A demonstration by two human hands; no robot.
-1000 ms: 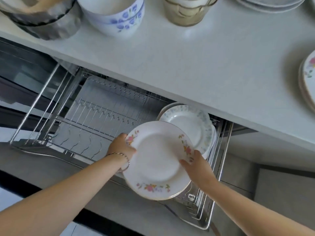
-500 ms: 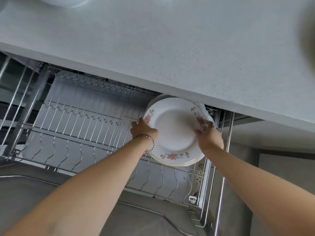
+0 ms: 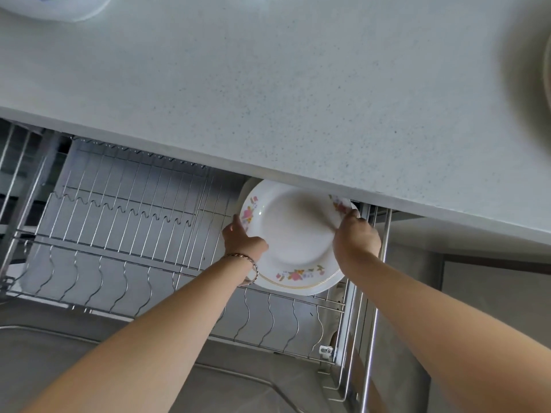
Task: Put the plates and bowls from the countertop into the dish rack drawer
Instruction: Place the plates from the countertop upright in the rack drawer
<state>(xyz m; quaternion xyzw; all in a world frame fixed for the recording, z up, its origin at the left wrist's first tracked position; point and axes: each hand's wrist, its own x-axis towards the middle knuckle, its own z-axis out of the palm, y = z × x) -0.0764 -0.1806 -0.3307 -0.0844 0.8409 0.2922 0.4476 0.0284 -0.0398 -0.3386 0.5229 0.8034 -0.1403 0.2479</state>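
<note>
**Desk:** What fills your feed?

**Me:** Mostly the countertop (image 3: 298, 99), overhanging the pulled-out dish rack drawer (image 3: 119, 234). I'm looking down past its edge onto wire slots.

**Desk:** And the plate?

**Me:** The floral plate (image 3: 292, 234) stands on edge at the rack's right end, top rim tucked under the counter. Its face tilts up toward me. It's round, so there's no long axis, and its flat runs side to side across the drawer. A pale rim behind it may be another plate; I can't be sure.

**Desk:** Hands?

**Me:** The left hand (image 3: 243, 241) curls round the left rim, and the right hand (image 3: 356, 241) pinches the upper right rim. I judge the two-sided hold steers it between wires.
</note>
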